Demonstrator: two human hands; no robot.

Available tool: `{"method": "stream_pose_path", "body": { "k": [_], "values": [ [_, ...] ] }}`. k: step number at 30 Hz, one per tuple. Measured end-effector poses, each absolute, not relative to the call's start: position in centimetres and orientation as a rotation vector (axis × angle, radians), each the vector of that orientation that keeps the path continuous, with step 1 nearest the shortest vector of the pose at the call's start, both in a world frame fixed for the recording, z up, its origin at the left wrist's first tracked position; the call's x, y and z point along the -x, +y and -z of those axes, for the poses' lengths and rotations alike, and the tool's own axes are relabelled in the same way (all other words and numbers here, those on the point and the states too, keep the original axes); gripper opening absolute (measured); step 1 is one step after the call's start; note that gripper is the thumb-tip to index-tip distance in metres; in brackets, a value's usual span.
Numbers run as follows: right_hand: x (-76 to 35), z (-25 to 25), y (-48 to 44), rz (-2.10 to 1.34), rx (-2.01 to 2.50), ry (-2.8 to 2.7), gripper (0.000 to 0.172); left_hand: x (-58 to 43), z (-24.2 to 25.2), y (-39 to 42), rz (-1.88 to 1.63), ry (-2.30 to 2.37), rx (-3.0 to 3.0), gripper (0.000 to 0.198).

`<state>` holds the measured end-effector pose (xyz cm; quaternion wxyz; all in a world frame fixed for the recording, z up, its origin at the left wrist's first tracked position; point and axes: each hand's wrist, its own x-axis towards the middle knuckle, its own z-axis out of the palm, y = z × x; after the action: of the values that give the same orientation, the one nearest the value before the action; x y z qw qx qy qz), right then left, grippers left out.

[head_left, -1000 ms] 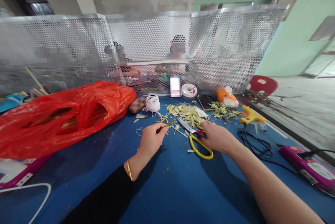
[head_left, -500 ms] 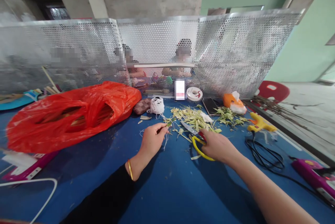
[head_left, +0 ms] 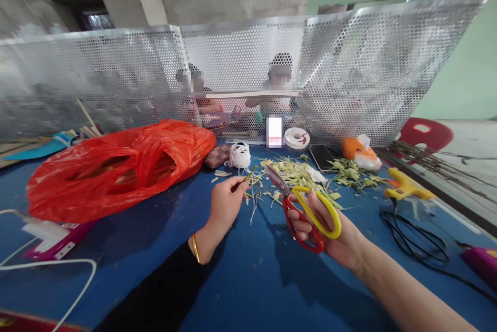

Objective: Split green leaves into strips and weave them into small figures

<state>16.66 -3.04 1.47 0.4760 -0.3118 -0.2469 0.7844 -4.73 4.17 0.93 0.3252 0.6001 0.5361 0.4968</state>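
Between the thumb and fingers of my left hand (head_left: 227,202) is a thin green stem (head_left: 250,174), its tip pointing up and away; white thread hangs close by. My right hand (head_left: 330,228) is closed round a pair of scissors (head_left: 287,192) with one yellow and one red handle. Their blades point up and left, a short way from the stem. Behind the blades lies a loose pile of pale green leaf scraps (head_left: 297,174). A ball of white string (head_left: 239,156) sits beyond my left hand.
A red plastic bag (head_left: 116,166) covers the left of the blue table (head_left: 248,280). A tape roll (head_left: 297,138), phone (head_left: 322,157), tissue pack (head_left: 361,153) and yellow glue gun (head_left: 409,185) with a black cable are to the right. A perforated metal screen (head_left: 244,57) stands behind; people sit beyond it.
My right hand has turned palm up and lifted the scissors off the scraps, with both handles now showing. My left hand stays nearly in place on the stem. The view has shifted slightly.
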Motion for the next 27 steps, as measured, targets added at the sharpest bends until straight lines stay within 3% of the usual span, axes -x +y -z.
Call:
{"method": "stream_pose_path", "body": {
  "k": [6,12,19,27],
  "values": [
    [-16.9,-1.6,-2.6,-1.864,0.786,-0.498,0.045,4.6,-1.1,4.0,-1.288,1.394,-1.531,0.026],
    [-16.8,-1.4,-2.4,-1.701,0.943,-0.601,0.035,4.4,-1.2,3.9,-1.269,1.399,-1.532,0.027],
    [-16.1,-2.7,-3.8,-2.103,0.739,-0.741,0.063,4.6,-1.0,4.1,-1.323,1.437,-1.582,0.026],
    [-15.4,-1.3,-4.2,-2.168,0.692,-0.805,0.064,4.3,-0.5,4.0,-1.275,1.427,-1.656,0.025]
  ]
}}
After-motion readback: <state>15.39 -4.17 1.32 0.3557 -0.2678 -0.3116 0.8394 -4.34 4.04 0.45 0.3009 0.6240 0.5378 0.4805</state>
